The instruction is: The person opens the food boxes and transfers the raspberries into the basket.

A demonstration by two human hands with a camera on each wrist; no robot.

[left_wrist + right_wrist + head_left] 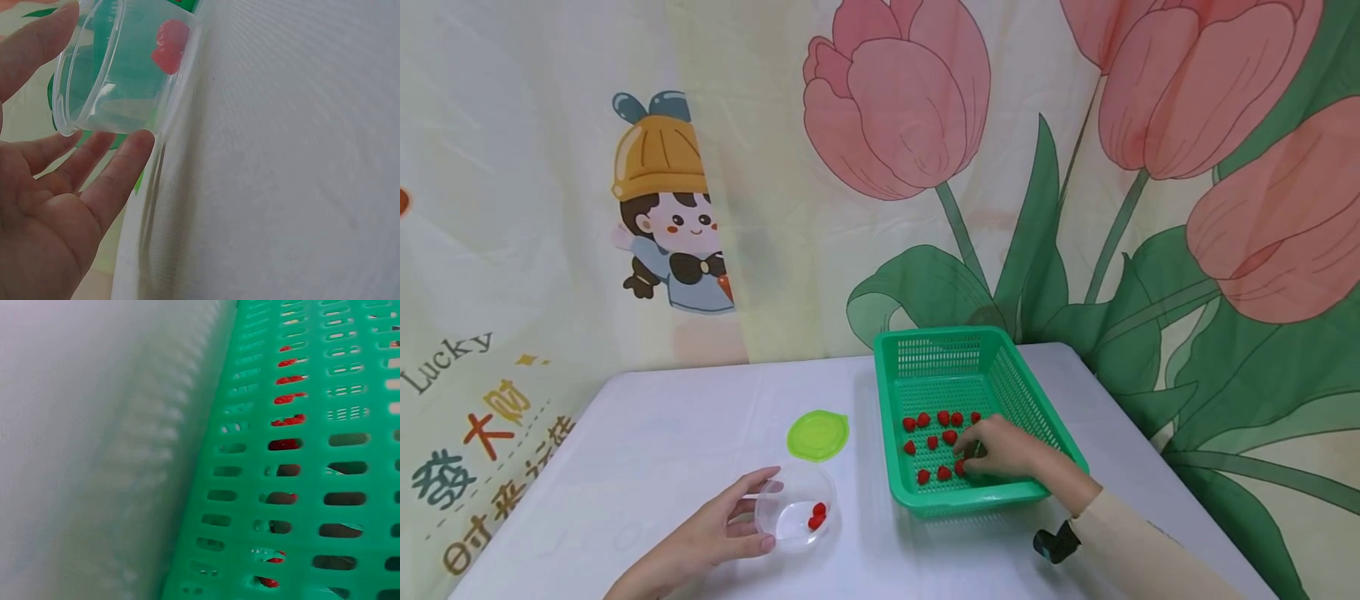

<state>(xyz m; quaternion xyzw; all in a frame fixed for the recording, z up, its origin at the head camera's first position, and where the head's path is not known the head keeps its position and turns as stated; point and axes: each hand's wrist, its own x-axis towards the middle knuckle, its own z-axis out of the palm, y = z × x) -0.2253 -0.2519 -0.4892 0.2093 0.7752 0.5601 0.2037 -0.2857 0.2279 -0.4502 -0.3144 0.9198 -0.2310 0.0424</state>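
Observation:
My left hand (737, 521) curves around the side of a clear plastic tub (786, 518), thumb at its near side and fingers behind it. Inside, small red strawberries (817, 517) lie together against the wall; they also show through the plastic in the left wrist view. My right hand (1003, 454) reaches down into a green basket (958, 498), fingertips right at a strawberry (960, 467) near the front; I cannot tell whether they pinch it. Several more strawberries (932, 442) lie spread in loose rows on the basket floor. The right wrist view shows the slotted basket wall (306, 481), hiding the fingers.
A lime-green lid (817, 435) lies flat on the white-covered table (685, 425), behind the tub and left of the basket. Behind the table hangs a curtain (767, 167) printed with tulips and a cartoon figure. A dark device (1056, 542) sits at the right wrist.

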